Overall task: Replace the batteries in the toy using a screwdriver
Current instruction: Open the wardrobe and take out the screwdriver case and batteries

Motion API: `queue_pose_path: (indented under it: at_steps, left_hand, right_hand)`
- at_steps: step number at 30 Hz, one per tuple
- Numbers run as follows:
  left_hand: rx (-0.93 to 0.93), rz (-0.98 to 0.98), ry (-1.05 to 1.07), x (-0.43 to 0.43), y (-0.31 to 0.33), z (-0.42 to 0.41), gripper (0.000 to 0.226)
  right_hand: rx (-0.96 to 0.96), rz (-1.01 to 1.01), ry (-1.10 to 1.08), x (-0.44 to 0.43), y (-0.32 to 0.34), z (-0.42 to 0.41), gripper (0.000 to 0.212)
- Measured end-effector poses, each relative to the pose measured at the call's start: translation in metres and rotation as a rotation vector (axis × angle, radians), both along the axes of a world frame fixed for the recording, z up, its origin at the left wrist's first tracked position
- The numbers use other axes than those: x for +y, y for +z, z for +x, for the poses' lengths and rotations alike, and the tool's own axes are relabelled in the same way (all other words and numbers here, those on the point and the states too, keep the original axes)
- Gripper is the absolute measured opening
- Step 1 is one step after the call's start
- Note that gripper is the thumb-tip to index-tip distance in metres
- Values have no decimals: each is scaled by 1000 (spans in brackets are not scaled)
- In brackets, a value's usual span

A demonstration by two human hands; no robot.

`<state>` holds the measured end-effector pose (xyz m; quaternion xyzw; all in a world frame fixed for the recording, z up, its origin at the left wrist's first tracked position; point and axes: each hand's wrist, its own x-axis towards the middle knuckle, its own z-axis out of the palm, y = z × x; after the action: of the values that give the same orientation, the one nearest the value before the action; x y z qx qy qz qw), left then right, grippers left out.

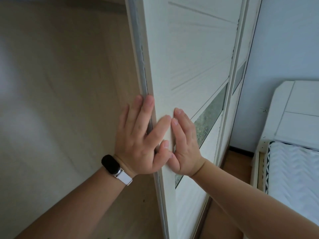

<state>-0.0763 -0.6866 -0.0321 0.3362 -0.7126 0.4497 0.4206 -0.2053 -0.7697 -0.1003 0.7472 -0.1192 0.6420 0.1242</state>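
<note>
Together, left hand point(139, 140) and right hand point(185, 145) press flat on one white sliding wardrobe door point(189, 57), both grips released, fingers straight. One black wristband point(110, 164) circles the left wrist; one bed point(293, 169) stands right.

**Count of Things in View**

Two hands are counted: one left hand point(138, 140) at 7 o'clock and one right hand point(185, 145) at 5 o'clock. One wristband point(110, 164) is seen at 7 o'clock. Two white door panels are counted, a front panel point(189, 57) at 12 o'clock and a rear panel point(241, 49) at 2 o'clock. Two frosted strips are counted, a front strip point(208, 121) and a rear strip point(239, 80). One headboard point(293, 109) is counted at 3 o'clock and one mattress point(293, 169) at 4 o'clock.
</note>
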Motion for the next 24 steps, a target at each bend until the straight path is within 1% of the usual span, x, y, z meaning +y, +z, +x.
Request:
queue_pose_path:
  at_steps: [7, 15, 20, 24]
  left_hand:
    - [4, 0, 19, -28, -1, -11, 46]
    - [-10, -11, 23, -51, -2, -18, 46]
    - [-11, 58, 13, -47, 0, -19, 42]
    - [-58, 159, -7, -31, 5, -10, 47]
  right_hand:
    - [-18, 2, 7, -29, -1, -9, 65]
    - [44, 39, -26, -45, 4, -24, 62]
    - [117, 83, -59, -42, 8, -35, 61]
    - [188, 124, -112, -25, 15, -46, 59]
